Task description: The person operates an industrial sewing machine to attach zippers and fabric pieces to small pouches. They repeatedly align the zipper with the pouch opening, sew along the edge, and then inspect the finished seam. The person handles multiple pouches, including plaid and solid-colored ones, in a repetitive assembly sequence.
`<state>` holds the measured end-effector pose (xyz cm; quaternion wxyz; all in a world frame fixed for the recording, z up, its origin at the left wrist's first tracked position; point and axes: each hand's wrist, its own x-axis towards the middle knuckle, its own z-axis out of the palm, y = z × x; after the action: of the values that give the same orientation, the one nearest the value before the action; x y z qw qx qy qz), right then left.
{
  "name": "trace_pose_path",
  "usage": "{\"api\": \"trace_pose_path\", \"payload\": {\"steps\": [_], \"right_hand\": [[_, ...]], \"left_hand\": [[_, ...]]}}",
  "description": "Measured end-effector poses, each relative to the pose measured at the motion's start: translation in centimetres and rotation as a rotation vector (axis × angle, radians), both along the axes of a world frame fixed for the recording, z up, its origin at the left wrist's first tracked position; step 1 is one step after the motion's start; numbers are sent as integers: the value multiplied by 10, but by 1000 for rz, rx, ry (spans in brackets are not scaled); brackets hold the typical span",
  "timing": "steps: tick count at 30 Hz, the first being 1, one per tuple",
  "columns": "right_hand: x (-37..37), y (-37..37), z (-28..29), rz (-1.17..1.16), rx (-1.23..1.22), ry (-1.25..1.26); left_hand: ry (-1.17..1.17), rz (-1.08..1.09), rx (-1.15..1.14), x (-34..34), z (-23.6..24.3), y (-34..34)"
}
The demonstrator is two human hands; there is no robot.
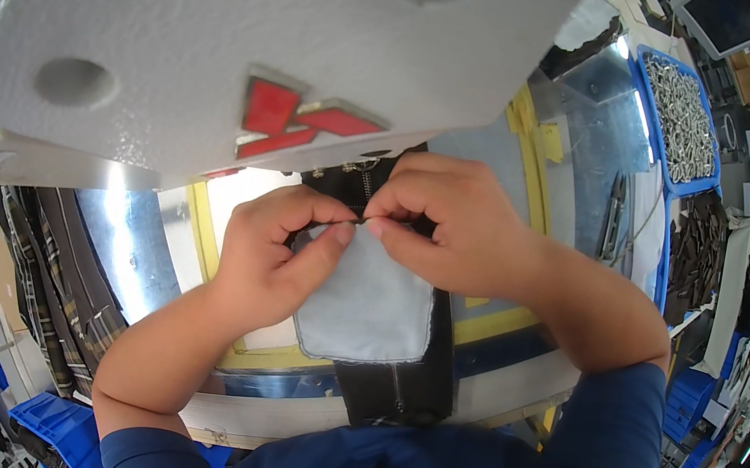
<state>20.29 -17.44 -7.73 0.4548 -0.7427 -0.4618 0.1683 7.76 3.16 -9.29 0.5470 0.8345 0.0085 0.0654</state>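
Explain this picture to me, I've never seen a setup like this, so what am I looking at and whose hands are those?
There's no robot here. One person wears a fisheye camera on their head, looking down, so straight edges bend near the rim and their own arms reach up from below.

The big whitish-grey block is a machine body, close to the camera. On the work surface lies a pale cloth piece, with dark fabric showing above and below it. The left hand and right hand pinch its upper edge, fingertips nearly meeting; whether they also catch the dark fabric is hidden.

Off to the right, a blue tray holds many small metal pieces.
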Motion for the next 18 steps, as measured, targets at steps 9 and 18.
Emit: {"api": "trace_pose_path", "payload": {"steps": [9,18], "right_hand": [[2,1,2,4,-40,24],[-1,8,-9,-64,-68,-213]], "left_hand": [[28,-2,-3,0,2,0],[-72,158,245,2,-8,4]]}}
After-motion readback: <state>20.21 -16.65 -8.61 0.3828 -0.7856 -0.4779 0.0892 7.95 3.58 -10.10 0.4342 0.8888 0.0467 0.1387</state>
